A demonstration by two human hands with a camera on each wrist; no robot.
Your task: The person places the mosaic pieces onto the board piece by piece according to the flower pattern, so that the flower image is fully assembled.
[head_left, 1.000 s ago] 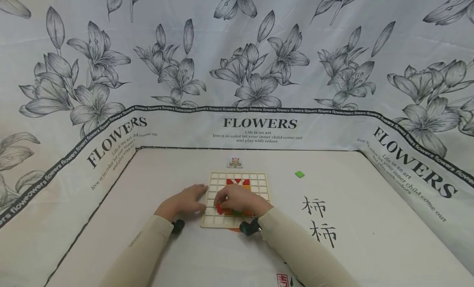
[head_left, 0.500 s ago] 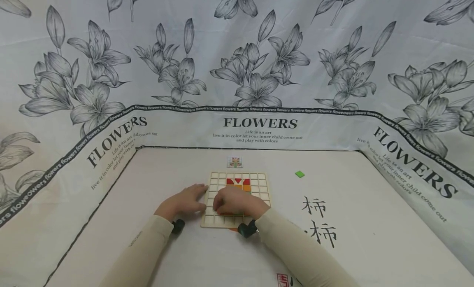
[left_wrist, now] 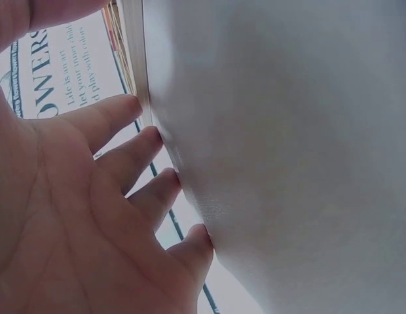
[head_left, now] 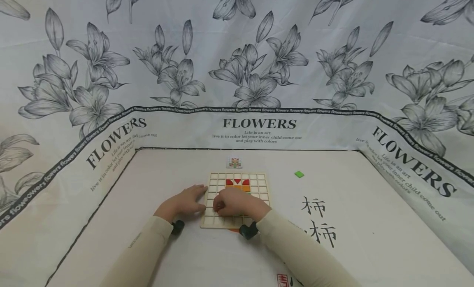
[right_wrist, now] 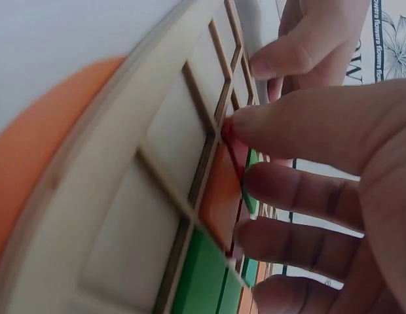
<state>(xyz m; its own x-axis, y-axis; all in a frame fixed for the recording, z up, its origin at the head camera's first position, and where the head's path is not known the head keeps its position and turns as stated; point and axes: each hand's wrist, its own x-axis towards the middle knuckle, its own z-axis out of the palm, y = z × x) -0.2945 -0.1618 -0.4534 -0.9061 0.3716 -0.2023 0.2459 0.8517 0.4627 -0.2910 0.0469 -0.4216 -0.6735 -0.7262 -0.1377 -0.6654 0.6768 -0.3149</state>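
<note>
A wooden grid board lies in the middle of the table, with red tiles and orange tiles set in its cells. Over its lower left part, my right hand has curled fingers at the cells. The right wrist view shows its thumb and fingers pinching a red tile, tilted at a cell beside an orange tile and a green tile; the fingers hide much of it. My left hand rests its extended fingertips and thumb along the board's left edge.
A small pattern card lies just behind the board. One loose green tile is off to the right. Something orange and rounded sticks out from under the board's near edge. A printed floral cloth walls the table.
The red tile, seen in my right fingers a second ago, is now hidden from the head view. My right hand has shifted slightly left and down over the cells. The left hand stays put.
</note>
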